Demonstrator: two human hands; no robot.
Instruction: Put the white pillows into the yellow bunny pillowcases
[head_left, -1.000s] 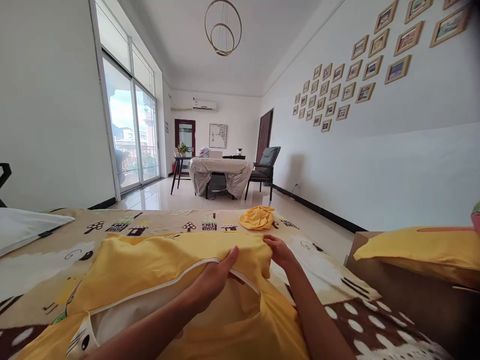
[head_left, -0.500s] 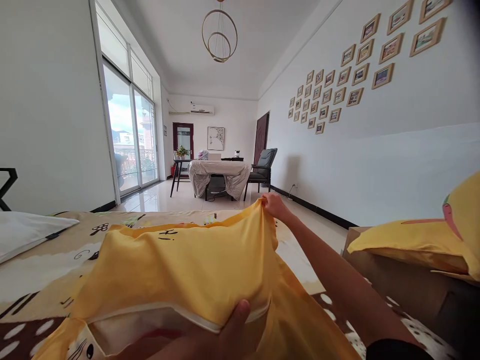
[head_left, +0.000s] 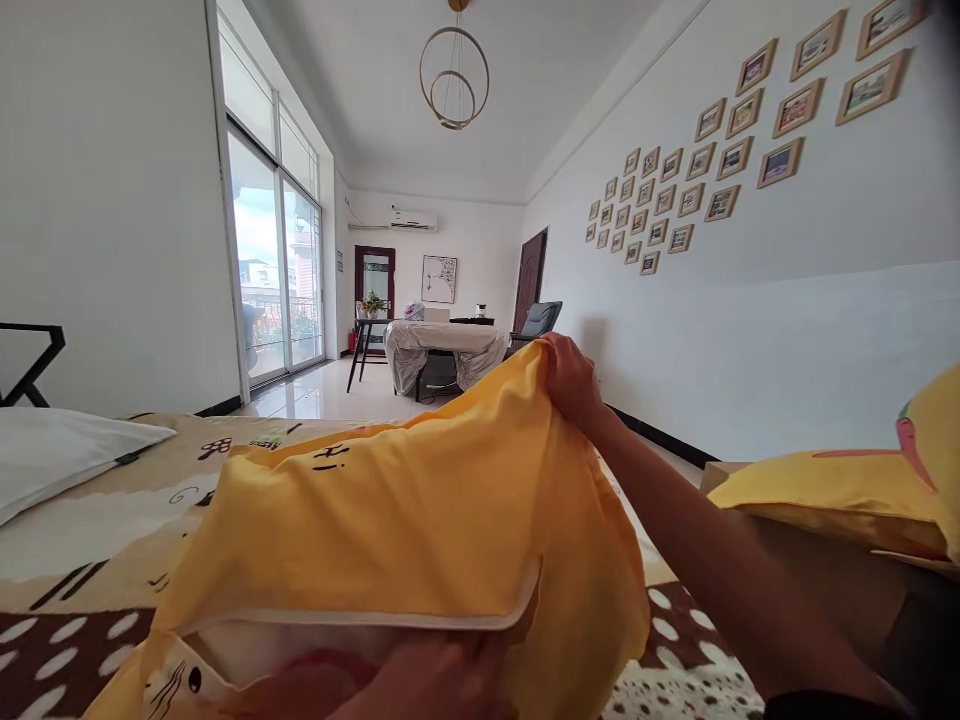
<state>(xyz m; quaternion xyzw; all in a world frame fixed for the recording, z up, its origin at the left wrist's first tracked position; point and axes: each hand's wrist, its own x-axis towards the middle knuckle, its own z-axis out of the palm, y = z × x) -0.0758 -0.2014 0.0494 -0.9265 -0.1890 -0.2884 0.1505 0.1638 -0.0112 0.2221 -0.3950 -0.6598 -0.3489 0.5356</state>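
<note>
A yellow pillowcase [head_left: 390, 520] with small dark marks lies across the patterned bed cover, its pale-edged opening facing me. My right hand [head_left: 571, 378] pinches its far right corner and holds it raised. At the bottom, my left hand [head_left: 442, 672] reaches into the opening; its fingers are hidden under the yellow cloth. Inside the opening, a whitish and reddish filling [head_left: 300, 660] shows beside that hand. A printed animal face [head_left: 184, 680] is at the near left corner.
A white pillow [head_left: 67, 450] lies at the left on the bed cover [head_left: 97, 540]. On the right, a yellow cushion [head_left: 832, 490] rests on a brown box. Beyond stand a covered table [head_left: 450, 340] and a chair [head_left: 541, 320].
My right hand has lifted the corner higher. My left hand has gone deeper into the opening, its thumb no longer showing on the cloth. The view has shifted slightly.
</note>
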